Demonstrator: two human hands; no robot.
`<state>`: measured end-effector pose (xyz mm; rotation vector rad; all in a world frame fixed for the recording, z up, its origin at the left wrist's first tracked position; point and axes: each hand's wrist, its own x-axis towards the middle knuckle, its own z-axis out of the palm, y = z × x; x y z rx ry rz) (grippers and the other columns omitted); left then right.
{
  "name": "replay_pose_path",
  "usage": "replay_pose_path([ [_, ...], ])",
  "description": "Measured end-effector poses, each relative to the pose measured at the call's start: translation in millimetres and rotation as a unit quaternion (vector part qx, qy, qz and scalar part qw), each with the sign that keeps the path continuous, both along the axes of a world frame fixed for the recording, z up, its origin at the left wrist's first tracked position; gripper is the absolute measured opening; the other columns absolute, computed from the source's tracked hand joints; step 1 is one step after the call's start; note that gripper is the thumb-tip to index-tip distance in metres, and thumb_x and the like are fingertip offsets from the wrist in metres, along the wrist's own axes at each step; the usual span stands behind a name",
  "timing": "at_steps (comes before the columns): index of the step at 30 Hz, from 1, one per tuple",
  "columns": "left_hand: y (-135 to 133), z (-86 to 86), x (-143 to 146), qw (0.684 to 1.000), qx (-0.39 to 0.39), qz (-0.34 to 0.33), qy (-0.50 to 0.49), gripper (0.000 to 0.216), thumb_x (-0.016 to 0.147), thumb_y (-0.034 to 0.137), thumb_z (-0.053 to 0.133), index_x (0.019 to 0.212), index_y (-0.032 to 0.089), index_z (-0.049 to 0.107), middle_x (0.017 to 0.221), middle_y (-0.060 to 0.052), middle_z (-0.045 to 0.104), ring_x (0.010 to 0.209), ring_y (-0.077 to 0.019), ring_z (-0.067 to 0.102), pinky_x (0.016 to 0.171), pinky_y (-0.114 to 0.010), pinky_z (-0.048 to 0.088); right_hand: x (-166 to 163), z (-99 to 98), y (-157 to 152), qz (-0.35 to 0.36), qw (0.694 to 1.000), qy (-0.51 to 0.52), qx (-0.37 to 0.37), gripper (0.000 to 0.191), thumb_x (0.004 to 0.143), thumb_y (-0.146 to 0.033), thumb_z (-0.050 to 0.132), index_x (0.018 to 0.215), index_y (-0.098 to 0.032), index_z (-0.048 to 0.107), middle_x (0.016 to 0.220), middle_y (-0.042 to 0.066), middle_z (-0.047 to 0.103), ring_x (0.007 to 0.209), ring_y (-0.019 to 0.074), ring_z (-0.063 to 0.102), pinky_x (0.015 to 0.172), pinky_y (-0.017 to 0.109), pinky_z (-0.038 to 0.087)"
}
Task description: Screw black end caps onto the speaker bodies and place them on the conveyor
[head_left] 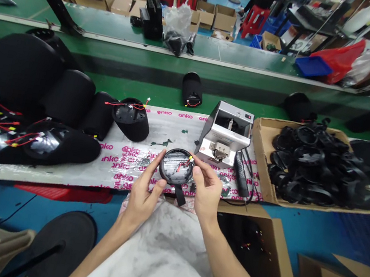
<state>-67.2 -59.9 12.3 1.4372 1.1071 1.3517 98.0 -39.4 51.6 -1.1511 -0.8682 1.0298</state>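
Observation:
Between my hands is a round black speaker housing (pixel 177 167), its open end facing up, with red wires and a small yellow connector at the right of its rim. A short black strap (pixel 179 196) hangs from its near edge. My left hand (pixel 147 189) grips the left side, fingers along the rim and thumb near the bottom. My right hand (pixel 205 187) closes on the right side, thumb and forefinger by the yellow connector. Just beyond it stands a silver machine (pixel 226 134) with a black-handled tool (pixel 242 175) and cable beside it.
Several black cloth-covered speakers (pixel 73 95) with red wires crowd the left. Another speaker (pixel 192 89) stands farther back. At right, a cardboard tray (pixel 260 137) holds a heap of black ring parts (pixel 311 156). An open carton (pixel 287 261) sits below the bench edge.

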Motion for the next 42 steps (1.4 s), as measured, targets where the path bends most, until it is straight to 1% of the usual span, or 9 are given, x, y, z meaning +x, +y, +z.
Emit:
replay_pose_path([
  [5, 0.5, -9.9, 12.4, 0.994, 0.018, 0.033, -0.100, 0.053, 0.110, 0.036, 0.070, 0.161, 0.029, 0.056, 0.172, -0.016, 0.055, 0.162, -0.0306, 0.051, 0.135, -0.047, 0.043, 1.5, 0.0, 1.0, -0.002, 1.000, -0.019, 0.004, 0.039, 0.094, -0.054, 0.084, 0.118, -0.023, 0.085, 0.125, 0.010, 0.086, 0.117, 0.0268, 0.082, 0.108, 0.042, 0.067],
  [12, 10.4, -6.4, 19.0, 0.993, 0.100, -0.001, -0.054, 0.052, 0.111, 0.046, 0.064, 0.159, 0.031, 0.052, 0.174, -0.015, 0.050, 0.165, -0.0336, 0.045, 0.135, -0.059, 0.038, 0.1, -2.0, -3.9, 0.001, 1.000, -0.022, 0.005, 0.041, 0.094, -0.061, 0.080, 0.109, -0.023, 0.083, 0.121, 0.010, 0.086, 0.115, 0.0285, 0.082, 0.107, 0.045, 0.067],
  [17, 13.8, 6.0, 32.9, 0.989, 0.038, 0.058, -0.133, 0.043, 0.113, 0.050, 0.057, 0.150, 0.030, 0.051, 0.169, -0.015, 0.056, 0.159, -0.0322, 0.053, 0.131, -0.055, 0.044, -5.5, -3.7, -6.2, 0.000, 1.000, -0.007, -0.008, 0.040, 0.096, -0.057, 0.080, 0.115, -0.023, 0.079, 0.135, 0.012, 0.082, 0.125, 0.0289, 0.080, 0.116, 0.048, 0.063],
  [22, 14.0, 10.7, 32.0, 0.986, 0.008, 0.045, -0.161, 0.048, 0.110, 0.048, 0.065, 0.151, 0.028, 0.053, 0.166, -0.015, 0.060, 0.157, -0.0301, 0.056, 0.131, -0.050, 0.044, -1.2, -2.3, -3.3, 0.004, 1.000, -0.006, -0.008, 0.039, 0.093, -0.058, 0.083, 0.111, -0.023, 0.080, 0.132, 0.012, 0.083, 0.125, 0.0294, 0.080, 0.115, 0.049, 0.064],
  [26, 14.6, 18.6, 27.8, 0.991, -0.003, 0.064, -0.117, 0.038, 0.113, 0.051, 0.061, 0.138, 0.022, 0.062, 0.159, -0.017, 0.067, 0.152, -0.0303, 0.062, 0.127, -0.049, 0.049, 1.3, -1.1, -4.2, -0.006, 1.000, -0.021, -0.004, 0.036, 0.093, -0.055, 0.084, 0.111, -0.023, 0.083, 0.128, 0.011, 0.084, 0.121, 0.0299, 0.082, 0.112, 0.049, 0.066],
  [33, 5.7, 27.3, 41.8, 0.992, -0.001, 0.111, -0.054, 0.035, 0.119, 0.043, 0.045, 0.147, 0.025, 0.057, 0.165, -0.012, 0.061, 0.158, -0.0265, 0.055, 0.131, -0.048, 0.043, 3.7, -1.4, -6.0, 0.001, 0.999, -0.051, 0.012, 0.033, 0.098, -0.053, 0.079, 0.116, -0.025, 0.084, 0.130, 0.009, 0.084, 0.122, 0.0287, 0.081, 0.112, 0.046, 0.066],
  [35, 10.5, 29.3, 41.9, 0.990, -0.024, 0.118, -0.078, 0.030, 0.117, 0.039, 0.048, 0.141, 0.025, 0.060, 0.160, -0.011, 0.066, 0.152, -0.0265, 0.060, 0.127, -0.046, 0.047, 3.2, -0.7, -6.1, 0.006, 0.999, -0.048, 0.007, 0.032, 0.099, -0.051, 0.079, 0.116, -0.025, 0.084, 0.132, 0.009, 0.083, 0.124, 0.0285, 0.080, 0.114, 0.046, 0.065],
  [39, 30.0, 30.0, 36.7, 0.989, -0.036, 0.109, -0.091, 0.016, 0.111, 0.039, 0.057, 0.112, 0.024, 0.062, 0.127, -0.008, 0.079, 0.125, -0.0268, 0.075, 0.111, -0.044, 0.057, 1.3, 1.0, -7.1, 0.001, 1.000, -0.024, -0.013, 0.034, 0.097, -0.052, 0.079, 0.115, -0.023, 0.083, 0.135, 0.011, 0.082, 0.126, 0.0304, 0.080, 0.116, 0.050, 0.064],
  [42, 38.3, 27.3, 36.8, 0.989, -0.016, 0.116, -0.089, 0.024, 0.113, 0.047, 0.055, 0.105, 0.025, 0.056, 0.121, -0.007, 0.079, 0.120, -0.0256, 0.075, 0.109, -0.043, 0.056, 1.7, 1.2, -8.2, -0.007, 0.999, -0.018, -0.027, 0.036, 0.095, -0.050, 0.082, 0.119, -0.023, 0.086, 0.133, 0.011, 0.082, 0.127, 0.0321, 0.080, 0.119, 0.053, 0.062],
])
